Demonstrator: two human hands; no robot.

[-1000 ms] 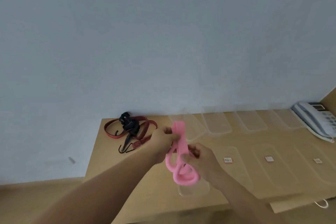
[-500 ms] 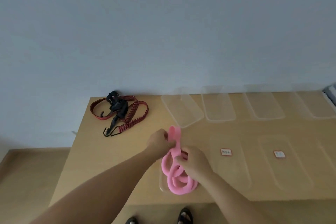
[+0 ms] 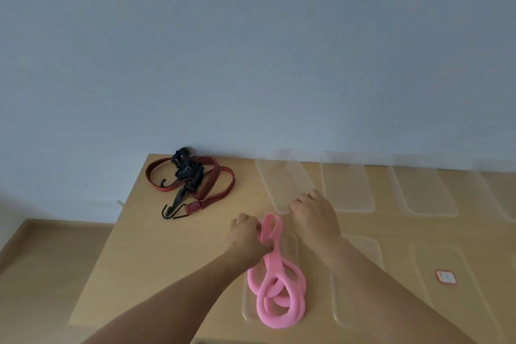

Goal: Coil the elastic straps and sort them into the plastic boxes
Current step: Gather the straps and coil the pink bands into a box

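Observation:
A pink elastic strap (image 3: 279, 290) lies looped in the near-left clear plastic box (image 3: 247, 304). My left hand (image 3: 245, 237) grips the strap's upper end above the box. Off the strap now, my right hand (image 3: 314, 209) reaches forward with curled fingers onto the near edge of a clear lid (image 3: 282, 181); whether it grips the lid is unclear. A red-and-black bungee strap with black hooks (image 3: 192, 181) lies tangled at the table's far left corner.
Several clear lids (image 3: 346, 187) lie in a row along the wall. More clear boxes, one with a red-bordered label (image 3: 445, 276), sit at the near right. The wooden table's left edge (image 3: 117, 226) drops to the floor.
My right hand let go of the pink strap and moved forward to the clear lid. The strap's loops settled lower into the box. The view tilted down and left.

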